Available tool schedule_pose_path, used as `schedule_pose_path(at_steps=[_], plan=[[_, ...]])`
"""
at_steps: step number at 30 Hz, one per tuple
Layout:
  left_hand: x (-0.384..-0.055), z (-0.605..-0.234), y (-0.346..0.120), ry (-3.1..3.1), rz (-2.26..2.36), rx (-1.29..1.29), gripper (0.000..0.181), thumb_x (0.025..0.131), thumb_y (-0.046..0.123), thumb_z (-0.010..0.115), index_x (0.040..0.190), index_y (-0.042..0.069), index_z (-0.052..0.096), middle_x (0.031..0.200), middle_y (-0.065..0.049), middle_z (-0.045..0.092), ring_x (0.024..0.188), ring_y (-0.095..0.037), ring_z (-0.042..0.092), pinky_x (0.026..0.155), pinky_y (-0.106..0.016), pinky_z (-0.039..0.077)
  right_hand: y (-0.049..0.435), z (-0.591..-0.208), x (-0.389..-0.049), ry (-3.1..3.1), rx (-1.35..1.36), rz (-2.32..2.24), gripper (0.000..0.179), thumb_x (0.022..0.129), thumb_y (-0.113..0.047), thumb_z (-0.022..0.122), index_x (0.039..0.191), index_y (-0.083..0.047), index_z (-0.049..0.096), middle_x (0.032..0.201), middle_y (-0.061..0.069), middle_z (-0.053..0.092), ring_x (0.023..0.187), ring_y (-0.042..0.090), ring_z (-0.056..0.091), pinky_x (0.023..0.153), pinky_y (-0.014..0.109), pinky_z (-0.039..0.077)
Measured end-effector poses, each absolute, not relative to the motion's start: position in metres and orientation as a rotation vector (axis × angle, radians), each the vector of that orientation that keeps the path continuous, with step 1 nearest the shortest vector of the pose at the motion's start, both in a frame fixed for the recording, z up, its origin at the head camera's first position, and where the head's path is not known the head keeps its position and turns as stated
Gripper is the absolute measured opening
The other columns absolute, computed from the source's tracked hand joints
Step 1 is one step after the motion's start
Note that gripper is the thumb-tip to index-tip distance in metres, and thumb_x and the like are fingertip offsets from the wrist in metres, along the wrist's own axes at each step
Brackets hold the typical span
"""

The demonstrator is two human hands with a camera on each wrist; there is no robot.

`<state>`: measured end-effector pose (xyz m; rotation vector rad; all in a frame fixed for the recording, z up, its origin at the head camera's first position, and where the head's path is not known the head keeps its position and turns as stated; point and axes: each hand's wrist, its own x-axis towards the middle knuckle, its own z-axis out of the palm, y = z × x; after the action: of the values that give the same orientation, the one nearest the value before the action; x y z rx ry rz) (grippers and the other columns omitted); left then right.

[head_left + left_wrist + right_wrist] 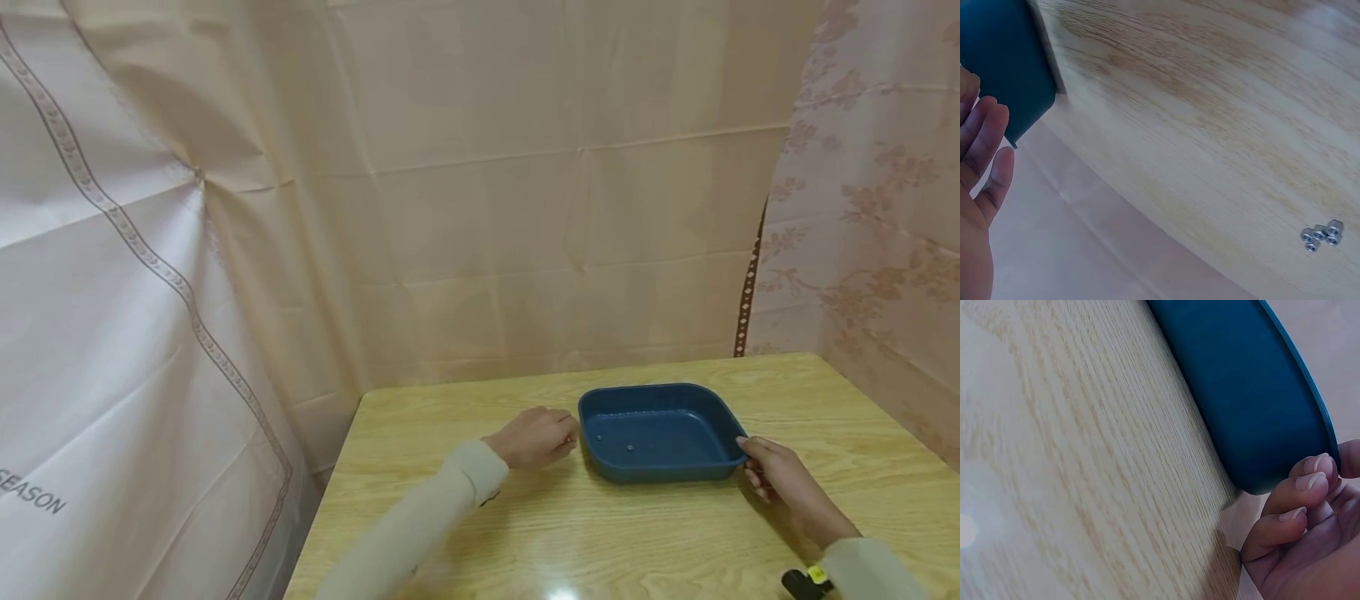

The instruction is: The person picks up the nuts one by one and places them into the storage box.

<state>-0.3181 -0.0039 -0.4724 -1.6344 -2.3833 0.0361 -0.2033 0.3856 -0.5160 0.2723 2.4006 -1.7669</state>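
holding blue tray [678, 433], sits between left grip [534, 437], can't tell if pinching anything, and right grip [776, 475], pinching its corner; best keep that steady. two metal bits [629, 447] inside, nearer left grip; nuts [1320, 234] on tabletop [1166, 137], well apart.

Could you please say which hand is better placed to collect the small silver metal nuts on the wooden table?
Probably the left hand: its wrist view shows those nuts, while the right hand, whose view shows none, holds the blue rectangular tray by its rim.
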Motion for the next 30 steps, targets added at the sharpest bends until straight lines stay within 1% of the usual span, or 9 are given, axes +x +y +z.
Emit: schedule_pose_path(at_steps=[6,9,15,22,30], plan=[[-0.316,-0.472,0.001,-2.384,0.035,-1.643,0.010,0.106,0.019,0.058,0.103,0.017,0.068,0.099,0.007,0.066,0.079,0.000,0.057,0.074,-0.015,0.048,0.384,-0.518,-0.203,2.383,0.282,-1.807,0.043,0.113,-0.039,0.037,0.079,-0.014,0.040,0.066,-0.002,0.045,0.053,0.010,0.042,0.051,0.028,0.043],[-0.316,-0.470,0.004,-2.376,0.032,-1.646,0.011,0.106,0.020,0.058,0.104,0.017,0.068,0.099,0.006,0.066,0.080,-0.001,0.059,0.074,-0.015,0.048,0.385,-0.519,-0.203,2.391,0.266,-1.801,0.043,0.113,-0.040,0.036,0.079,-0.013,0.041,0.067,-0.001,0.045,0.055,0.011,0.042,0.052,0.029,0.043],[-0.316,-0.464,0.013,-2.361,0.008,-1.659,0.011,0.106,0.022,0.058,0.102,0.016,0.067,0.095,0.006,0.065,0.075,-0.002,0.056,0.069,-0.013,0.046,0.387,-0.519,-0.204,2.416,0.226,-1.813,0.046,0.113,-0.042,0.034,0.080,-0.012,0.042,0.068,-0.001,0.046,0.055,0.012,0.043,0.052,0.029,0.043],[-0.313,-0.467,0.027,-2.329,0.009,-1.679,0.014,0.107,0.023,0.056,0.105,0.017,0.068,0.099,0.007,0.065,0.081,0.000,0.058,0.074,-0.011,0.047,0.386,-0.519,-0.206,2.424,0.241,-1.821,0.046,0.113,-0.042,0.036,0.079,-0.012,0.044,0.065,-0.002,0.046,0.053,0.011,0.043,0.050,0.029,0.042],[-0.305,-0.464,0.044,-2.295,0.041,-1.688,0.017,0.109,0.026,0.053,0.108,0.018,0.067,0.101,0.008,0.062,0.084,-0.001,0.056,0.074,-0.011,0.046,0.385,-0.520,-0.203,2.436,0.242,-1.803,0.047,0.112,-0.043,0.036,0.079,-0.010,0.045,0.066,-0.001,0.047,0.054,0.011,0.044,0.051,0.030,0.043]])
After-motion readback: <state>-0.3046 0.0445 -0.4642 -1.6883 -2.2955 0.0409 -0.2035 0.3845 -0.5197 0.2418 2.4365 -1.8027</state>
